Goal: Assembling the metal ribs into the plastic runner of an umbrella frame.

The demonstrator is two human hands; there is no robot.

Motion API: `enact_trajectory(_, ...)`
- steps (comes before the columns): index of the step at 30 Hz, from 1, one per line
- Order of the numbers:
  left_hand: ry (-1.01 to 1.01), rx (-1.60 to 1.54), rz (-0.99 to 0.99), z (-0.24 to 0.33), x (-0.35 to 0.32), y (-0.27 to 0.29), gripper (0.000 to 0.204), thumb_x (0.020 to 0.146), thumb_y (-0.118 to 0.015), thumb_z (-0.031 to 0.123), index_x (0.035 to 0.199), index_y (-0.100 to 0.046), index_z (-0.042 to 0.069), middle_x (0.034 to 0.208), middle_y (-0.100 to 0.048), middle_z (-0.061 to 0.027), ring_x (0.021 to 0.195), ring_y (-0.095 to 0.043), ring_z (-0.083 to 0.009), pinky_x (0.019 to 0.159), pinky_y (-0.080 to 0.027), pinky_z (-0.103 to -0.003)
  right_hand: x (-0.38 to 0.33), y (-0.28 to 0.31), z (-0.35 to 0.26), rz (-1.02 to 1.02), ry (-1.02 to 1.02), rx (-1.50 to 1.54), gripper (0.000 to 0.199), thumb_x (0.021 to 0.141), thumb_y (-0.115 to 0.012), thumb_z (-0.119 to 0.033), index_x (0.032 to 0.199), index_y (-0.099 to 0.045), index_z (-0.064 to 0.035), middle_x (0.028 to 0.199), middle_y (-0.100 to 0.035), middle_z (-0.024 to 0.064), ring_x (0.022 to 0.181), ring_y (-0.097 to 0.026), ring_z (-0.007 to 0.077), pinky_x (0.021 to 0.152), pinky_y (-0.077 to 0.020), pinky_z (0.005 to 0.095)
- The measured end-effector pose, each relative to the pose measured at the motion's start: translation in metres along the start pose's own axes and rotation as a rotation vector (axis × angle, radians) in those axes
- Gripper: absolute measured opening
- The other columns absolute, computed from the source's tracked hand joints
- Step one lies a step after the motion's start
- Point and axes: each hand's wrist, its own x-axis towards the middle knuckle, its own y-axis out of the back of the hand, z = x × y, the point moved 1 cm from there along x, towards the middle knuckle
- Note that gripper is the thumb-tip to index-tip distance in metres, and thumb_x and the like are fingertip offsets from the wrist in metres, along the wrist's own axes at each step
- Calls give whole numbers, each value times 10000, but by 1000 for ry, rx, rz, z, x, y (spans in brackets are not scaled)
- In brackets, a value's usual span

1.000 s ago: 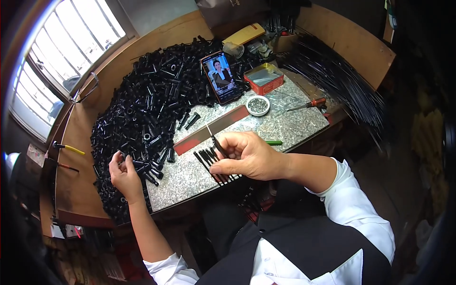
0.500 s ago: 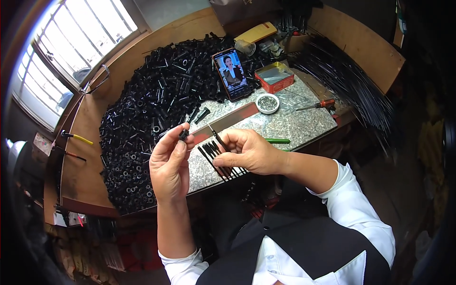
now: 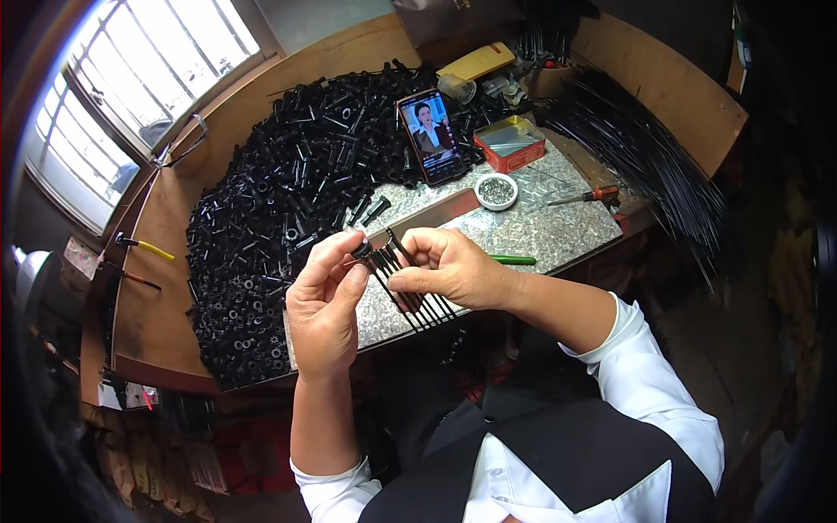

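My left hand (image 3: 324, 315) is closed in a pinch on a small black plastic runner (image 3: 362, 249), mostly hidden by the fingertips. Between the thumb and fingers of my right hand (image 3: 462, 272) are several thin black rods (image 3: 415, 307), like umbrella ribs, fanned side by side. Their upper ends meet or nearly meet the runner; exact contact cannot be made out. Both hands hover above the front of a speckled work board (image 3: 558, 213). On the board, just beyond my hands, lies another flanged black runner (image 3: 376, 209).
A big heap of black plastic parts (image 3: 261, 200) fills the left. A propped phone (image 3: 432, 135), a red tin (image 3: 510, 146), a white bowl of small metal bits (image 3: 496, 192), a screwdriver (image 3: 597, 193) and a green pen-like tool (image 3: 513, 260) surround the board. Long black rods (image 3: 645, 166) lie right.
My left hand has moved slightly right with the runner, which now sits at the upper ends of the rods. The right hand keeps its hold, and the rods are more evenly spread.
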Motion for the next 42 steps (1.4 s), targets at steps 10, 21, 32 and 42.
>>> enact_trajectory(10, -30, -79, -23, 2, 0, -8, 270, 847, -596, -69, 1115, -596, -31, 1121, -610, -131, 1039, -581, -182, 940, -452, -313, 1, -2, 3, -11, 1, -25, 97, 891, -616, -59, 886, -529, -17, 798, -623, 52, 709, -608, 88, 639, -503, 235)
enact_trajectory(21, -45, -253, -52, -6, -4, -4, 239, 863, -590, -41, 1102, -602, -27, 1172, -593, -168, 1082, -570, -214, 965, -442, -333, 0, -6, 8, -123, 64, 21, 141, 953, -536, -150, 945, -513, -12, 750, -587, 46, 667, -589, 100, 604, -492, 243)
enact_trajectory(32, -6, -196, -50, 5, -3, -12, 259, 865, -602, 23, 1118, -602, -34, 1344, -447, -202, 1209, -482, -253, 1012, -385, -378, 4, 3, 9, -271, -64, 58, 212, 950, -554, -225, 876, -536, -27, 726, -624, 64, 657, -609, 130, 622, -505, 273)
enact_trajectory(42, -11, -154, -282, -2, 8, 8, 348, 816, -697, 128, 1109, -626, -45, 1358, -431, -230, 1275, -424, -289, 1064, -317, -413, 10, 6, 16, -447, -138, 186, 261, 920, -598, -280, 872, -544, -30, 732, -620, 78, 661, -626, 164, 626, -520, 290)
